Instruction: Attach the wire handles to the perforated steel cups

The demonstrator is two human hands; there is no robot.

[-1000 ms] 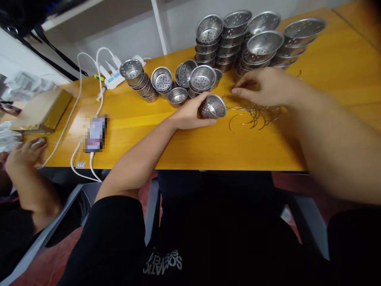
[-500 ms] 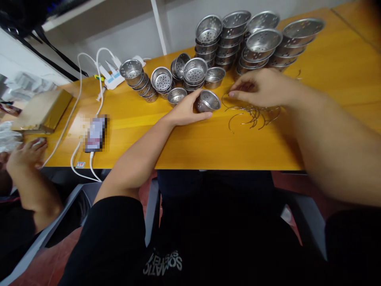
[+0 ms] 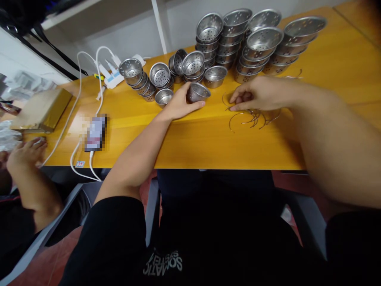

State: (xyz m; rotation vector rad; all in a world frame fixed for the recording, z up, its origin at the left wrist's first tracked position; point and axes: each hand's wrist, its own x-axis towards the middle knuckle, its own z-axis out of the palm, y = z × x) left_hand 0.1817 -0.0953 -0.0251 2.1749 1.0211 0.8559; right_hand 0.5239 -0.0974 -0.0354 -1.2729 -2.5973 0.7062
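Note:
My left hand (image 3: 178, 105) is closed around a small perforated steel cup (image 3: 198, 92) that rests tilted on the yellow table (image 3: 208, 139). My right hand (image 3: 257, 94) lies over a heap of curved wire handles (image 3: 251, 117), its fingertips pinched on one wire at the heap's left edge. More loose steel cups (image 3: 160, 75) stand just behind my left hand. Tall stacks of steel cups (image 3: 238, 37) fill the far side of the table behind my right hand.
A phone (image 3: 95, 133) on a white cable lies at the left of the table, with a white power strip (image 3: 111, 75) behind it. A gold box (image 3: 41, 109) sits at the far left. Another person's hand (image 3: 25, 153) rests by the table's left corner.
My left hand has pushed the cup it holds away from me, toward the loose cups. My right hand has drawn back a little and pinched down onto the wire heap.

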